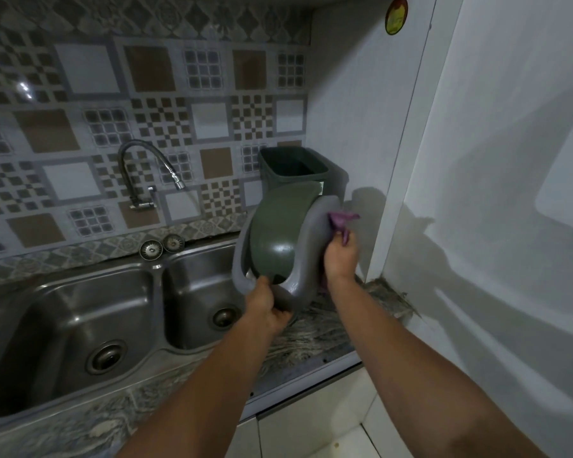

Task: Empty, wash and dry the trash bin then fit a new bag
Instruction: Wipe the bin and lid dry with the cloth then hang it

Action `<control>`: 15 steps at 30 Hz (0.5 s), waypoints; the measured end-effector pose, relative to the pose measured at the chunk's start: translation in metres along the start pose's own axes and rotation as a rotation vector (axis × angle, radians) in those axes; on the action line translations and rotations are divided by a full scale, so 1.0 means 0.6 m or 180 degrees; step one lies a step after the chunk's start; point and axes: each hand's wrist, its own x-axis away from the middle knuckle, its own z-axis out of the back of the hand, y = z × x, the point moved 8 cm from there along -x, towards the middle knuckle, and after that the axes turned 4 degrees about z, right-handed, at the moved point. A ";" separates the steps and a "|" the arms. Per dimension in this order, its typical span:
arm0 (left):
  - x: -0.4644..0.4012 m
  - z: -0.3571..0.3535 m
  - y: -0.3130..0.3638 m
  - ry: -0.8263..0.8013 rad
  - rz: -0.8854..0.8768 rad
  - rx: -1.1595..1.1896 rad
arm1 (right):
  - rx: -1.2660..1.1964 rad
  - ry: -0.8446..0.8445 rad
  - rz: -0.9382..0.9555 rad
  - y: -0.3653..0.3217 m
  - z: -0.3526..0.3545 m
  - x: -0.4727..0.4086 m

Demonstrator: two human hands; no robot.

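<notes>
I hold the bin's lid (278,233) upright above the counter: a grey frame around a dark green swing flap. My left hand (268,305) grips the frame's lower edge. Against the frame's right side, my right hand (339,256) holds a purple cloth (339,221). Part of the cloth is hidden behind the lid. The dark green trash bin (295,175) stands open and upright on the counter behind the lid, in the corner by the white wall.
A steel double sink (90,312) lies to the left, with a curved tap (146,170) on the tiled wall and two strainer plugs (161,246) on its back rim. The marbled counter (318,332) runs under the lid. A white panel (477,193) closes the right side.
</notes>
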 end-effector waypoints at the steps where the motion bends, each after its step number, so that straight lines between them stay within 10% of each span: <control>1: -0.002 0.006 0.002 0.0017 -0.0027 -0.0060 | -0.0029 0.0028 -0.0107 0.003 0.004 -0.014; 15: -0.087 0.112 0.037 0.0524 -0.0304 -0.1154 | 0.0449 -0.0048 -0.0207 -0.012 0.118 -0.149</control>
